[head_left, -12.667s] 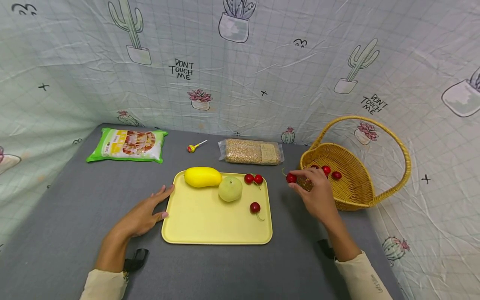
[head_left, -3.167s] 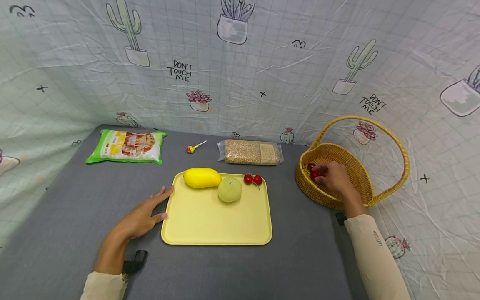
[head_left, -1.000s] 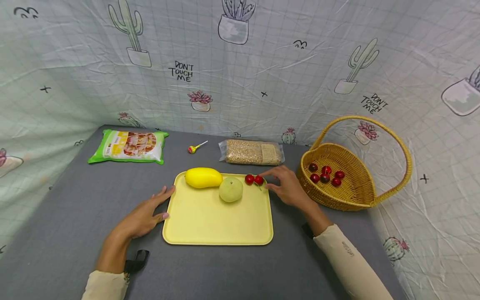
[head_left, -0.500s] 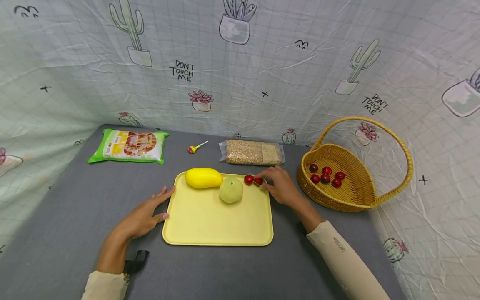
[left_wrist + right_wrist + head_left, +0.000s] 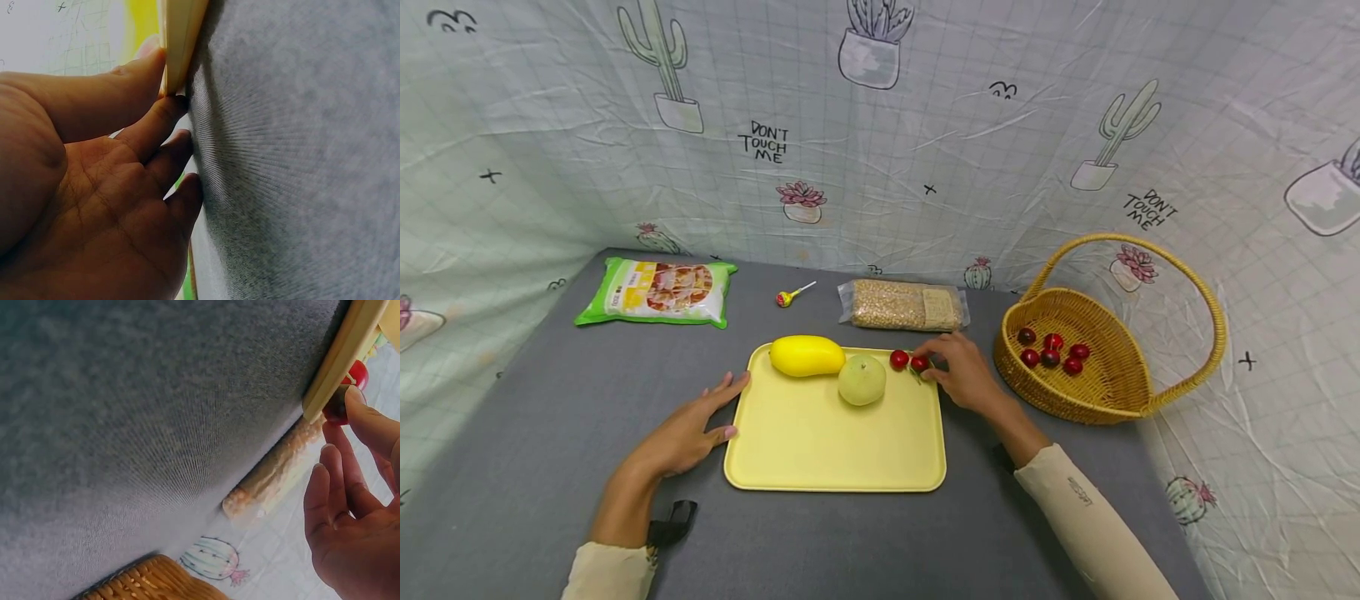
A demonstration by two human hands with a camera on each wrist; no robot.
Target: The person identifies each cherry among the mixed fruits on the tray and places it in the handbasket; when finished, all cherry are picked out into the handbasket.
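My right hand (image 5: 961, 372) pinches a dark red cherry (image 5: 920, 364) between thumb and fingers at the back right corner of the yellow tray (image 5: 820, 450). In the right wrist view, the thumb and index finger are on that cherry (image 5: 336, 407), just over the tray's rim. A second cherry (image 5: 898, 360) sits beside it to the left. Fingers extended, my left hand (image 5: 681, 429) touches the tray's left edge; the left wrist view shows the thumb (image 5: 106, 103) against the rim. A yellow mango-shaped fruit (image 5: 807, 356) and a round pale green fruit (image 5: 861, 380) lie on the tray.
Several cherries (image 5: 1051, 357) lie in a handled wicker basket (image 5: 1116, 367) to the right. Behind the tray are a bag of grains (image 5: 898, 305), a lollipop (image 5: 785, 298) and a green-edged food packet (image 5: 658, 292). A patterned cloth (image 5: 880, 150) encloses the grey table (image 5: 820, 550).
Two cherries, one in my right hand and one on the tray earlier, are gone from there; the basket holds more. My right hand came from the basket and took a tray cherry, shifting it slightly right.
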